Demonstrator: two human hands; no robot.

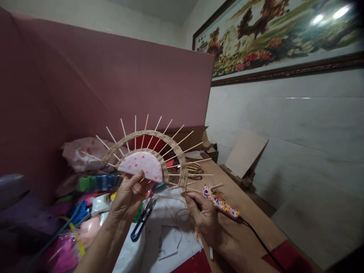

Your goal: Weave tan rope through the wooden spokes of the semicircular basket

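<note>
A half-round fan-shaped weaving (142,166) is raised above the table, its centre covered in pale pink spotted cloth. Thin wooden sticks fan out from it, crossed by two arcs of woven tan cord (182,157). My left hand (133,189) grips the cloth centre at its lower edge, thumb in front. At the lower right end of the outer arc, my right hand (203,214) is closed with its fingertips pinching the cord. Loose strands of this cord (184,216) hang beside that hand. A hot glue gun (222,203) with a flowered cover lies just beyond it.
Blue-handled thread snips (143,220) lie on white paper (170,242) below the weaving. Bagged colourful material (68,250) crowds the left side. A black cable (258,239) runs off the brown table (239,227) at right. A pink panel (113,83) stands behind.
</note>
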